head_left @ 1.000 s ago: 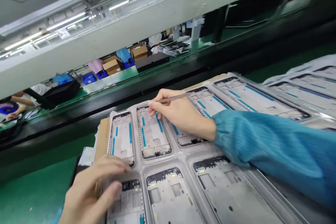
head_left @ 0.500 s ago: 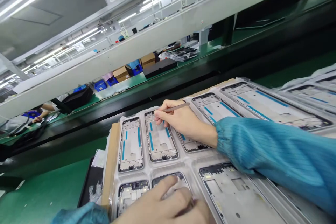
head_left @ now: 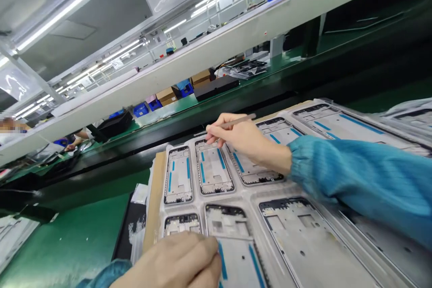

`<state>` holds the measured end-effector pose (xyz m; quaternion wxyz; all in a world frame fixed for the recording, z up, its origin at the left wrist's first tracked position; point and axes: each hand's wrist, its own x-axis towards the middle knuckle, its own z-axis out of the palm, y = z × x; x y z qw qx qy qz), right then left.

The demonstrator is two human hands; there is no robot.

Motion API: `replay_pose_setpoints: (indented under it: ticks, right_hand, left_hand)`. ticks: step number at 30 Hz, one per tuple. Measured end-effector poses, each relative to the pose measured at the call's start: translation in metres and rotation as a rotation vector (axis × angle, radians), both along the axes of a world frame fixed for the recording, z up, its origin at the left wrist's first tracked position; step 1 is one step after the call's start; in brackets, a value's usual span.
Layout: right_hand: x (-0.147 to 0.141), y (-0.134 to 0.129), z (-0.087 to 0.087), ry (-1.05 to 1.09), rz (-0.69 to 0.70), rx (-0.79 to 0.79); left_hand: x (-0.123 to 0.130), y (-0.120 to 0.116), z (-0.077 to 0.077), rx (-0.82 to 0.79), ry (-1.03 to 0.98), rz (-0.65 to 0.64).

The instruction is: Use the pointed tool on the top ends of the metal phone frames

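"Near on the desk (head_left: 64,247), what has the right hand (head_left: 249,144) got?"

"A slim stylus (head_left: 236,121), pinched. The left hand (head_left: 175,261) lies on a metal phone frame (head_left: 232,229) in a plastic tray (head_left: 199,204), grip unclear. Light, thin: take its edges."

No readable txt or labels.

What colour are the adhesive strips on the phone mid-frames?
Blue adhesive strips, clearest in the head view.

Green bench top (head_left: 67,238) carrying the work, black mat (head_left: 123,243) lying beside cardboard sheet (head_left: 154,202), translucent plastic tray (head_left: 199,204) resting on the cardboard, metal phone frames (head_left: 178,175) sitting in its cells, white papers (head_left: 13,238) lying at far left
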<state>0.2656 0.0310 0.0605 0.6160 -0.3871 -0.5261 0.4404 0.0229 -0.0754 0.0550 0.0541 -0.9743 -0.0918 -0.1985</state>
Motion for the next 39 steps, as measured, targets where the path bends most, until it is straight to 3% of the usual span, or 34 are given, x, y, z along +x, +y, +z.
replay_pose_setpoints:
  ticks: [3,5,8,10,16,22,28,39]
  right_hand:
    - [0.001,-0.029,0.013,-0.097,0.029,0.025]
    - [0.002,-0.054,0.014,-0.199,0.115,-0.007]
    - [0.006,-0.085,0.001,-0.3,0.242,-0.1]
    - [0.01,-0.096,-0.012,-0.356,0.24,-0.112]
    - [0.023,-0.102,-0.038,-0.623,0.205,-0.038]
    - [0.025,-0.105,-0.036,-0.676,0.307,0.084]
    - [0.024,-0.106,-0.039,-0.737,0.31,0.196]
    - [0.024,-0.107,-0.041,-0.726,0.305,0.208]
  left_hand:
    - [0.001,0.003,0.012,-0.171,0.186,0.004]
    - [-0.002,0.007,0.013,-0.246,0.155,0.058]
    - [-0.01,0.016,0.002,-0.251,0.122,0.191]
    - [-0.013,0.022,-0.009,-0.243,0.146,0.229]
    - [-0.012,0.02,-0.02,-0.276,0.3,0.304]
    - [-0.008,0.017,-0.021,-0.271,0.254,0.273]
    - [-0.01,0.018,-0.022,-0.254,0.232,0.261]
    - [-0.008,0.017,-0.019,-0.245,0.262,0.276]
